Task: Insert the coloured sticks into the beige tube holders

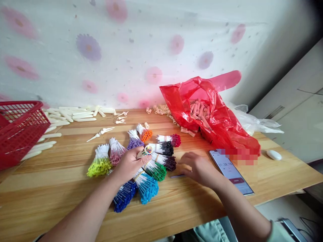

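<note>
My left hand is closed round a short cream plastic barrel, its open end facing up with several coloured tips showing inside. My right hand is low over the table, fingers curled, its fingertips at the end of a thin bluish refill. Bundles of white pen refills with coloured ends lie around my left hand: yellow, pink, purple, orange, red, black, dark maroon, green, light blue and dark blue. Rubber bands circle some.
A red basket stands left beside white pen barrels. Small pointed assemblies lie further in. A red plastic bag holds pinkish slotted pieces. A phone and white case lie right.
</note>
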`<state>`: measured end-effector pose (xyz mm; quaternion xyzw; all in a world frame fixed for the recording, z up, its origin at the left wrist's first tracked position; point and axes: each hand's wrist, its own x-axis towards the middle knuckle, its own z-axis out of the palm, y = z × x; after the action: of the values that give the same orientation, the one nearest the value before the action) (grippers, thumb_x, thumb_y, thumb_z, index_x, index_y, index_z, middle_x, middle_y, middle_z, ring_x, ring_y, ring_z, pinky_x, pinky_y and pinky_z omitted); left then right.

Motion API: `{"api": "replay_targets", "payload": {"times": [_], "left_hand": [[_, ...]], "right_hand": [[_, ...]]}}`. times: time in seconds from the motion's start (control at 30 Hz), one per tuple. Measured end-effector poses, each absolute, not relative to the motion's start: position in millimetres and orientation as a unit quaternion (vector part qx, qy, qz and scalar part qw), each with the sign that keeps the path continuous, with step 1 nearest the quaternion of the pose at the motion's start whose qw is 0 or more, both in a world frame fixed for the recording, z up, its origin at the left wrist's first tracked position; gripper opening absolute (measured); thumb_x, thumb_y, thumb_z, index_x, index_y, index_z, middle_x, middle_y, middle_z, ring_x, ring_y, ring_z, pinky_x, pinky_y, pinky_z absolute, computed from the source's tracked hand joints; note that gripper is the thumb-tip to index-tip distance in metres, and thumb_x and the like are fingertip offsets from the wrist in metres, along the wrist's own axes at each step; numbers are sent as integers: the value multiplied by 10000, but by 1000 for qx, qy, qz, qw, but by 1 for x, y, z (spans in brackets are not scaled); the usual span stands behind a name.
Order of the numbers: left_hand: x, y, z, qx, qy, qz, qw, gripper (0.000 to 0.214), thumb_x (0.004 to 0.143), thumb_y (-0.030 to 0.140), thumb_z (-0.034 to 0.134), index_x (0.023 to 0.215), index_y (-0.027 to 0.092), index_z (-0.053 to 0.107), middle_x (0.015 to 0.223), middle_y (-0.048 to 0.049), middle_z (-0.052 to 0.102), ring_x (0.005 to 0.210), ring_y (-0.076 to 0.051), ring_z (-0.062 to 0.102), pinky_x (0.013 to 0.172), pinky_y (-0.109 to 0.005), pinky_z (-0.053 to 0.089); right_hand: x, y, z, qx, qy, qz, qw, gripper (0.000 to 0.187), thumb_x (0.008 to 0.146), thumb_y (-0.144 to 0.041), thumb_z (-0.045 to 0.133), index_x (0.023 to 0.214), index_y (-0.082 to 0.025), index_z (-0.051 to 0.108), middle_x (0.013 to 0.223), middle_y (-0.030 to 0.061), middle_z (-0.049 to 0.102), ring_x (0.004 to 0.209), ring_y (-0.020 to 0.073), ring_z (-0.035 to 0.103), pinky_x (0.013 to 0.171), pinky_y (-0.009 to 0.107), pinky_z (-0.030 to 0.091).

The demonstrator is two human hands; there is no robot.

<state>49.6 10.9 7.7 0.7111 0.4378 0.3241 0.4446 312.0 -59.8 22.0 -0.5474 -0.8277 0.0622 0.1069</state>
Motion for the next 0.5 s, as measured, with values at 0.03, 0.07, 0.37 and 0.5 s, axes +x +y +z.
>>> {"api": "replay_targets", "payload": {"times": [0.03, 0.07, 0.37, 0.5], "left_hand": [[50, 11, 7, 710, 443, 327, 440, 329, 751, 478, 609, 657, 179, 512, 585, 58, 422, 553, -111, 390, 546, -214, 340], [50, 11, 8, 709, 447, 329, 435, 316, 741, 468, 620, 658, 179, 524, 580, 57, 430, 549, -112, 394, 543, -214, 343], [48, 13, 11, 730, 450, 298, 419, 316, 775, 444, 581, 648, 184, 455, 586, 62, 345, 559, -106, 347, 541, -210, 306], [49, 13, 9, 730, 441, 293, 432, 308, 786, 439, 564, 652, 183, 457, 597, 60, 344, 563, -105, 347, 544, -208, 307]], "right_hand": [[311, -48, 26, -560, -818, 42, 121, 157, 880, -220, 537, 951, -222, 677, 939, 45, 666, 851, 145, 604, 748, 218, 453], [310, -34, 30, -586, -799, 12, 134, 179, 904, -232, 508, 967, -217, 676, 962, 50, 665, 867, 143, 604, 761, 216, 451], [311, 35, 13, -654, -748, -54, 98, 216, 879, -196, 486, 788, -160, 678, 896, 105, 648, 914, 223, 586, 769, 288, 432], [311, 32, 8, -654, -748, -36, 107, 217, 896, -227, 465, 835, -174, 666, 941, 102, 638, 912, 213, 579, 754, 278, 426]]}}
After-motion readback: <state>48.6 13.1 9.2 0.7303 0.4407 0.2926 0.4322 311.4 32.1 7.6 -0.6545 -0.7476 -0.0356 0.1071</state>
